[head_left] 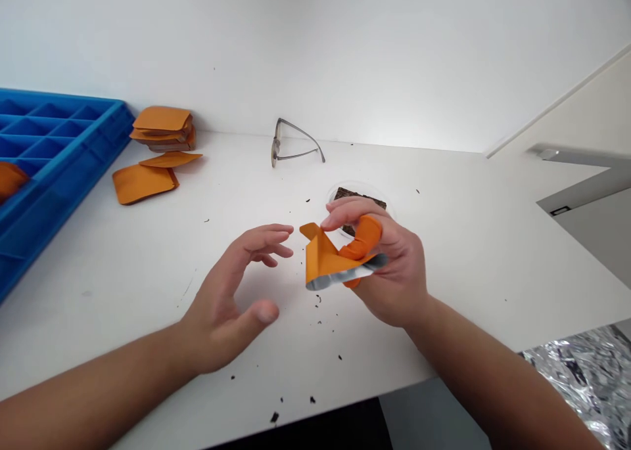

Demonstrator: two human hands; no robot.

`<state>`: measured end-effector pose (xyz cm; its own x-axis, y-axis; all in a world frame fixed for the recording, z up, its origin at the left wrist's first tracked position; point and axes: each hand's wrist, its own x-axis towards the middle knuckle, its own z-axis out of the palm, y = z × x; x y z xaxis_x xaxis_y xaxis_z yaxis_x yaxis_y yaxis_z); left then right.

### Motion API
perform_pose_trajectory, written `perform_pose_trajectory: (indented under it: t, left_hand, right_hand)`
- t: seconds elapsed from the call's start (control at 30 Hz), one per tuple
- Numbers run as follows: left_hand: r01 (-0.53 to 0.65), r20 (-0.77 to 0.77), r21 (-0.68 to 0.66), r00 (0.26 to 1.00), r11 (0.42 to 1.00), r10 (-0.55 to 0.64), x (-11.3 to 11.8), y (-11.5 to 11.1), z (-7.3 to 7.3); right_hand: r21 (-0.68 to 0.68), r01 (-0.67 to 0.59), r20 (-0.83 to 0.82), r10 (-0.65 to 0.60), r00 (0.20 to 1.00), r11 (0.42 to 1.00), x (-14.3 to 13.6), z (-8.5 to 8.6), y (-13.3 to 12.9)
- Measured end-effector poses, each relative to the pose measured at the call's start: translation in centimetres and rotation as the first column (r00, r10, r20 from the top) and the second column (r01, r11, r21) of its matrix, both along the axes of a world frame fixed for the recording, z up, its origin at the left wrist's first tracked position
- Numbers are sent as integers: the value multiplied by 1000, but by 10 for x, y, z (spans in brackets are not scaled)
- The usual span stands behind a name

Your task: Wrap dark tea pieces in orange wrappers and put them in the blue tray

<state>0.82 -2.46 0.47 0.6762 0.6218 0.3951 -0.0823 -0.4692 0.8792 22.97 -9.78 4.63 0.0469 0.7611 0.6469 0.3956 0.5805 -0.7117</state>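
Note:
My right hand [394,266], with orange covers on some fingers, holds an orange pouch [328,259] by its side. The pouch is tilted, and its silvery inner lining shows along the lower edge. Left of the pouch is my left hand [231,292], its fingers spread and its thumb apart, touching nothing. Behind my right hand a dark brown block [362,197] lies on a clear round dish [389,203], partly hidden by the fingers.
Orange pouches [162,118] are stacked at the back left, with a few loose ones [142,184] in front. A blue compartment tray [98,135] stands at far left. Glasses [277,148] lie near the wall. Dark crumbs dot the white table [148,266]. Crinkled foil [586,378] shows lower right.

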Motion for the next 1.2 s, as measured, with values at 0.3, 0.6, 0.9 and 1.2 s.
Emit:
perform_pose_trajectory:
  t: [0.3,0.6,0.9,1.2]
  left_hand:
    - [63,114,-16,992,998,-60,14,-6,-1]
    - [456,-243,-164,841,875,-484,13,2,42]
    - [586,-118,-219,778,780,-617,13,1,51]
    - [453,50,-317,885,833,-463,29,-16,31]
  right_hand:
    - [-51,-207,-61,203,977,977,2,3,-1]
    - [-146,-415,67,427,902,898,-3,3,1]
    - [-157,-531,152,551,820,833,-5,11,1]
    - [-114,-344,164,360,919,932,-16,-9,1]
